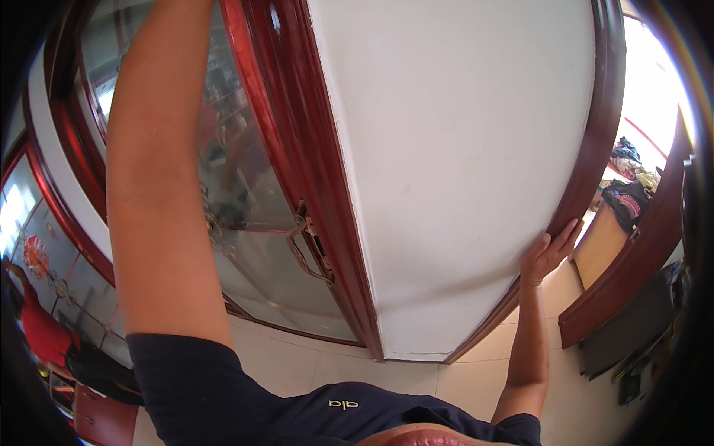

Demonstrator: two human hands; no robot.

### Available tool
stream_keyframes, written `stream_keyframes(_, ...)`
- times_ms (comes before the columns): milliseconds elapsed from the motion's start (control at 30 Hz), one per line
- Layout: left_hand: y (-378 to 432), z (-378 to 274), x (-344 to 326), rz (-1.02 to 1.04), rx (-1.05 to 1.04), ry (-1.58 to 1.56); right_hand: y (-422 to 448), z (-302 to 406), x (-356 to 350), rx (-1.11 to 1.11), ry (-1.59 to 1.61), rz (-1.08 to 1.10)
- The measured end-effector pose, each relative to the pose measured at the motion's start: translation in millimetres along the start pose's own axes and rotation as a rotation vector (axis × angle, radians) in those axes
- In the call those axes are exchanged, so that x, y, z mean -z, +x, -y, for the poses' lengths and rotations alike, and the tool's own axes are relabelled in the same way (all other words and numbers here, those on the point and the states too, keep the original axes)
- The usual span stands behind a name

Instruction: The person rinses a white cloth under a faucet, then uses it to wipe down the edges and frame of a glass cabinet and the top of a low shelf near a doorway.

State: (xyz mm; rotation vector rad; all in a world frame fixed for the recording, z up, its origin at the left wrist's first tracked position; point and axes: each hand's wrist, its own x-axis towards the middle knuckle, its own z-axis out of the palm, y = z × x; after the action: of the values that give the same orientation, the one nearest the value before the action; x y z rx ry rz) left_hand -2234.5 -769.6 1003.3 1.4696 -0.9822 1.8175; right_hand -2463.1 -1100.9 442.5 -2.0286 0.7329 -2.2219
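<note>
My right hand rests against the dark red wooden door frame [605, 83] at the right edge of a white wall [457, 156], its fingers spread on the wood. That is my right hand [549, 253]. My left arm reaches up past the top of the picture, so my left hand is out of view. Beside that arm stands a glass-paneled door with a red wooden frame [284, 139] and a curved metal handle [304, 245]. Neither hand touches the handle.
A person in a red top [47, 334] is at the far left near a frosted glass door [61, 267]. Clothes [627, 198] lie piled beyond the right doorway. A dark flat object [630, 329] stands at the lower right on the tiled floor [279, 351].
</note>
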Motion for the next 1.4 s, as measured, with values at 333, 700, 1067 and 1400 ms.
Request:
stream_keyframes(333,-250.8,-51.7,56.9,0.169,0.106,0.029,3.7,9.3,-1.2,0.030,-0.036,-0.013)
stream_keyframes(700,-641.7,-148.7,174.9,0.492,0.938,-0.310,-3.0,14.1,-5.2,0.027,-0.052,-0.036)
stream_keyframes(1067,-496.8,-93.5,121.4,0.221,0.797,-0.501,-6.1,18.9,-3.4,0.061,-0.072,0.002)
stream_keyframes(1400,-765.4,-142.1,228.3,1.132,1.393,-0.306,-6.4,21.9,-3.1,0.048,-0.144,0.043)
